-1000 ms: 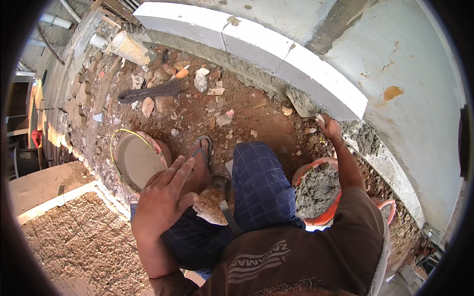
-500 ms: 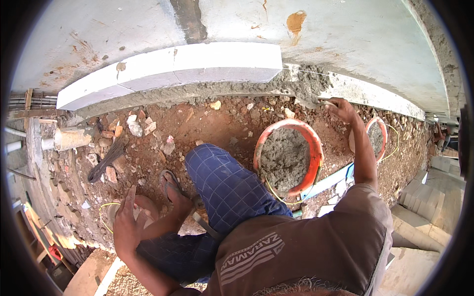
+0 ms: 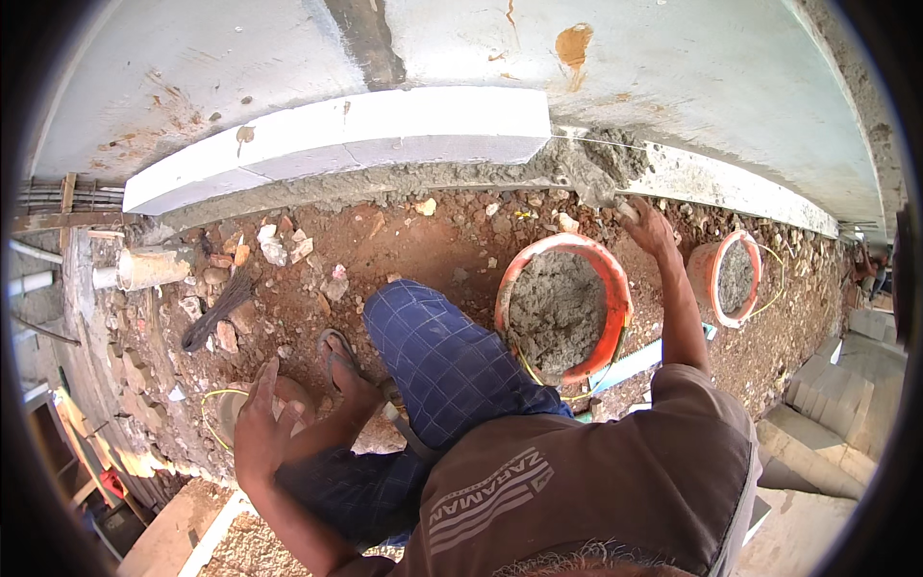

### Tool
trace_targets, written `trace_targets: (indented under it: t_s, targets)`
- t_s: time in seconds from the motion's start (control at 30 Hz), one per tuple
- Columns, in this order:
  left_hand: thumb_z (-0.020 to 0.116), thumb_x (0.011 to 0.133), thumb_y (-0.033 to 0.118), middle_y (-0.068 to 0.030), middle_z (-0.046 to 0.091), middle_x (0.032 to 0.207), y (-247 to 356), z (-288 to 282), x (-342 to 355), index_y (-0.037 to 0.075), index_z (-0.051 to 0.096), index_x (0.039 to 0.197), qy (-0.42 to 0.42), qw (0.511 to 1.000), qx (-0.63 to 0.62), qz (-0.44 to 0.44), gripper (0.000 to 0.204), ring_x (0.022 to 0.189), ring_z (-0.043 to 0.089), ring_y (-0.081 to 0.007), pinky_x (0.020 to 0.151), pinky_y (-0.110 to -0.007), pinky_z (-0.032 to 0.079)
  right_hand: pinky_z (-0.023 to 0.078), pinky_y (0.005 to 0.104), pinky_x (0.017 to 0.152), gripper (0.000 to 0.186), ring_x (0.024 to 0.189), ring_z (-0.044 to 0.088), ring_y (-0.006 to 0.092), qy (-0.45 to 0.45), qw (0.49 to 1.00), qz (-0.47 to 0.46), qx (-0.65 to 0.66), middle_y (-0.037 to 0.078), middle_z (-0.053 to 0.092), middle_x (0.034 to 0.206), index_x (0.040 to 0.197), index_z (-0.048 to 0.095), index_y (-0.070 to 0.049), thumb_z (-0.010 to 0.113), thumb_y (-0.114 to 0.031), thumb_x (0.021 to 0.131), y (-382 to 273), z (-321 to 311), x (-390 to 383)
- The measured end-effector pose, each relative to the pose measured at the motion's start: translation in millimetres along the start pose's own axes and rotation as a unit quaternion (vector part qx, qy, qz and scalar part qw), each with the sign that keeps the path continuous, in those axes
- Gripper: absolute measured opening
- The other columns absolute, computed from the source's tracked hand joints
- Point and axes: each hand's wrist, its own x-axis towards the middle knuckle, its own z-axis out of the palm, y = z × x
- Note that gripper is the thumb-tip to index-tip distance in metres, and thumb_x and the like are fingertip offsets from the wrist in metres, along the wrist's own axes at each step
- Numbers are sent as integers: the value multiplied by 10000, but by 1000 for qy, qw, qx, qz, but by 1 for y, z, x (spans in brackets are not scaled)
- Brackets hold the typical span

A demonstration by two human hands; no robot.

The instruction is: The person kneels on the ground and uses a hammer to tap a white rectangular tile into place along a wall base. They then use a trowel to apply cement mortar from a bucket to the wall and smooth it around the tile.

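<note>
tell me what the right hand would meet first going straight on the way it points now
Probably the lumpy grey mortar just past the right end of the white rectangular blocks, with the grey trowel in the right hand leading; depth and contact are unclear.

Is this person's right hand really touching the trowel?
Touching. The head view shows the right hand closed around the handle end of the trowel.

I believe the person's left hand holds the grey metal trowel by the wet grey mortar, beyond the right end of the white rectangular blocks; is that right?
Not quite: the head view shows the bare right hand, not the left hand, holding the grey metal trowel by the wet grey mortar beyond the right end of the white rectangular blocks.
</note>
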Motion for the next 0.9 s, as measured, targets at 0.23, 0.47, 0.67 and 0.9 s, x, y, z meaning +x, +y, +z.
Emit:
trace_targets:
  t_s: [0.23, 0.47, 0.67, 0.9]
  targets:
    - [724, 851, 259, -185, 530, 1448, 14, 4, 8, 112, 443, 1486, 39, 994, 8, 103, 710, 1271, 547, -406, 1060, -461, 445, 505, 516, 868, 392, 987, 652, 436, -131, 984, -108, -55, 270, 681, 1031, 1094, 625, -38, 661, -301, 806, -89, 28, 22]
    - [715, 865, 300, -158, 516, 1469, 1, 15, -3, 137, 442, 1490, 41, 996, 14, 82, 701, 1257, 551, -405, 1051, -463, 453, 523, 509, 864, 397, 970, 686, 409, -157, 974, -71, -147, 261, 708, 1004, 1084, 674, -26, 633, -341, 846, -107, -12, 20]
    - [712, 867, 291, -155, 529, 1455, 12, 6, 2, 142, 441, 1489, 55, 991, -14, 118, 695, 1242, 561, -407, 1038, -480, 461, 561, 463, 711, 374, 774, 685, 331, -212, 950, -191, -124, 222, 710, 905, 1195, 585, 11, 506, -302, 1007, -212, 61, 29]
    - [725, 855, 270, -151, 518, 1466, 26, 9, 9, 157, 428, 1497, 29, 990, 30, 131, 717, 1249, 554, -414, 1041, -477, 462, 573, 487, 741, 459, 901, 697, 362, -142, 953, -215, -159, 258, 671, 1084, 1412, 395, -31, 416, -321, 1057, -255, 160, 88]
